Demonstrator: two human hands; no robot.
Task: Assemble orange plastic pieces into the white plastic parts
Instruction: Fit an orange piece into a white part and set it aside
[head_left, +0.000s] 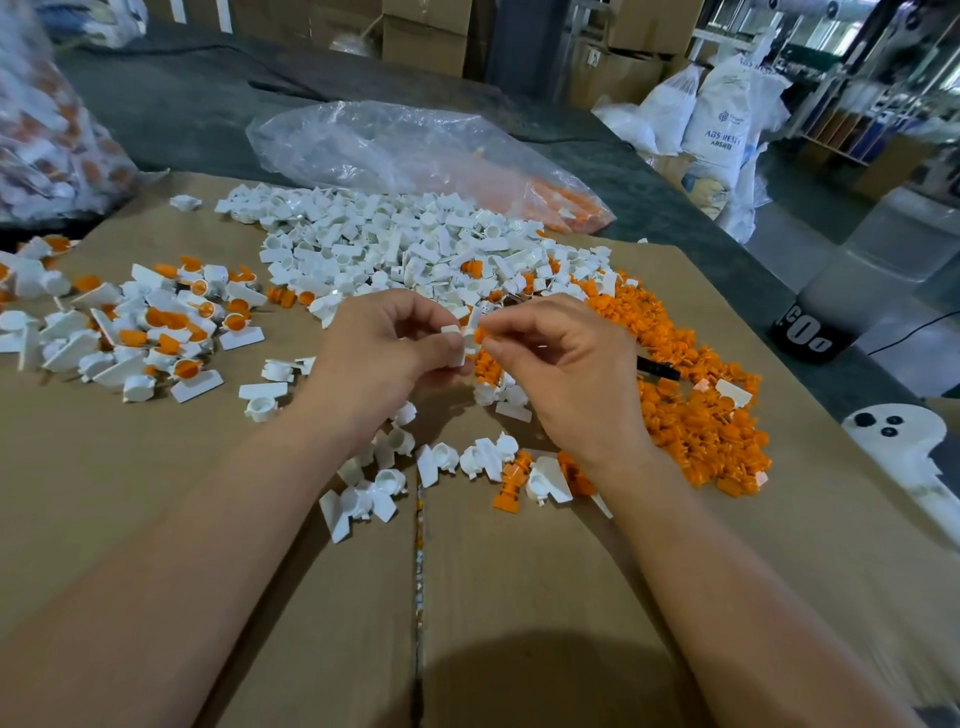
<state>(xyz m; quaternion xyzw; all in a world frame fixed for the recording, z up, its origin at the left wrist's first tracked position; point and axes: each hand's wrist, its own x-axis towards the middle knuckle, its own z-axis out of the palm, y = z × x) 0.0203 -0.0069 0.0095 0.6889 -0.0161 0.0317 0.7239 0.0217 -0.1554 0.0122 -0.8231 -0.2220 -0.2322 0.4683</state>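
Observation:
My left hand (387, 345) pinches a small white plastic part (464, 340) above the cardboard. Right against that part, my right hand (558, 358) pinches an orange plastic piece (480, 335) at its fingertips. Beyond the hands lies a big pile of loose white parts (415, 239). Loose orange pieces (691, 410) are heaped to the right. At the left lies a group of white parts with orange pieces in them (156, 327). More loose white parts (395, 467) are scattered under my wrists.
Everything sits on flattened brown cardboard (156, 493) with a seam down the middle. A clear plastic bag with orange pieces (415, 150) lies behind the white pile, and another filled bag (47, 130) stands at far left. A black pen-like object (657, 369) lies on the orange heap.

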